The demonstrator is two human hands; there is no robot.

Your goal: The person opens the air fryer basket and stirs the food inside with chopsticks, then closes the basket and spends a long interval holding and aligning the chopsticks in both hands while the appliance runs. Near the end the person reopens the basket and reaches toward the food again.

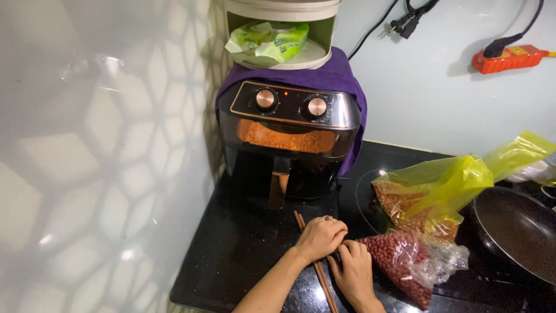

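Head view: both hands meet on the black table (243,255), left hand (319,236) and right hand (354,272) pinching wooden chopsticks (320,272) lying before the air fryer (289,139), beside a peanut bag (405,261).

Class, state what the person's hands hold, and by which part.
Both hands, left hand and right hand, rest on the wooden chopsticks near mid-length; an actual grip cannot be told.

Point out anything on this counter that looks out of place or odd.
A purple cloth is draped over the running air fryer, with a round rack stacked on top: odd for a hot appliance. The chopsticks lie under the left hand and right hand. Nothing is spilled.
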